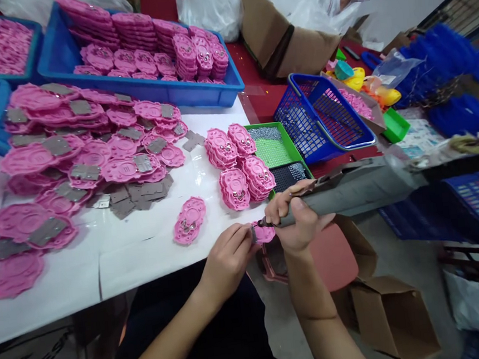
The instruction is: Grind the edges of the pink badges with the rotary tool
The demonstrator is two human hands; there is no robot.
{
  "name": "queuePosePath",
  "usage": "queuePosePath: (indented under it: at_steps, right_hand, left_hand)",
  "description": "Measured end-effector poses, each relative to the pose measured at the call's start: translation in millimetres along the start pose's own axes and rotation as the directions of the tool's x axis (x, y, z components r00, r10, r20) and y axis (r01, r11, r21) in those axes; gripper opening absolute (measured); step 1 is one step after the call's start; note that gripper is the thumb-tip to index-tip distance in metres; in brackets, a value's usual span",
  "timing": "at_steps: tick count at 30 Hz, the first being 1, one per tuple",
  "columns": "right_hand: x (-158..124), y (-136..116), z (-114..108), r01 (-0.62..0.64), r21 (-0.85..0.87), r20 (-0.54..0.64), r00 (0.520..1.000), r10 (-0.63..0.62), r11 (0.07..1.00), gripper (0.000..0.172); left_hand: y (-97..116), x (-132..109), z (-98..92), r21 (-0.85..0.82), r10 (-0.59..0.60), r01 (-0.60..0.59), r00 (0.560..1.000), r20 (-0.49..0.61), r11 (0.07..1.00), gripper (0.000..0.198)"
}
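At the table's front edge my left hand (pixel 230 258) is closed on a pink plastic part (pixel 265 233), with a bit of grey plate on it by my fingertips. My right hand (pixel 295 219) grips a long grey electric screwdriver (pixel 350 195), its tip pointing left onto that part. One pink part (pixel 189 221) with shiny metal pieces lies alone on the white table. Stacked pink parts (pixel 238 168) stand just behind my hands. Beside them is a green tray (pixel 279 124) of small screws, partly hidden by my right hand.
Pink parts with grey plates are heaped (pixel 90 153) on the left, near loose grey plates (pixel 140 198). Behind stands a blue bin (pixel 139 93) of stacked pink parts. A blue basket (pixel 322 116) is at the right. Below are a red stool (pixel 334 258) and a cardboard box (pixel 394 317).
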State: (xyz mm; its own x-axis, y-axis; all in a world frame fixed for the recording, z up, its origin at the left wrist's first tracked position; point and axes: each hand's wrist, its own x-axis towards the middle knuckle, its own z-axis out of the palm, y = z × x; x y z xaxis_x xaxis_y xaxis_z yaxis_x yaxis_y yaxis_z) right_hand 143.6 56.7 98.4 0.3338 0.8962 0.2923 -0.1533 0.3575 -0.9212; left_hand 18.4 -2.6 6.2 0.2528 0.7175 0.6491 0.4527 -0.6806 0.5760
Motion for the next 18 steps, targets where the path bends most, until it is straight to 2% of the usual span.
queuePosePath:
  at_steps: [6, 18]
  right_hand:
    - [1.5, 4.1, 4.5, -0.046, 0.016, -0.028, 0.999, 0.046, 0.999, 0.031]
    - [-0.9, 8.9, 11.0, -0.116, -0.050, 0.110, 0.987, 0.121, 0.992, 0.028]
  left_hand:
    - [0.3, -1.5, 2.1, 0.016, -0.011, 0.011, 1.000, 0.006, 1.000, 0.013]
    - [-1.4, 1.1, 1.9, 0.000, -0.029, 0.029, 1.000, 0.012, 1.000, 0.015]
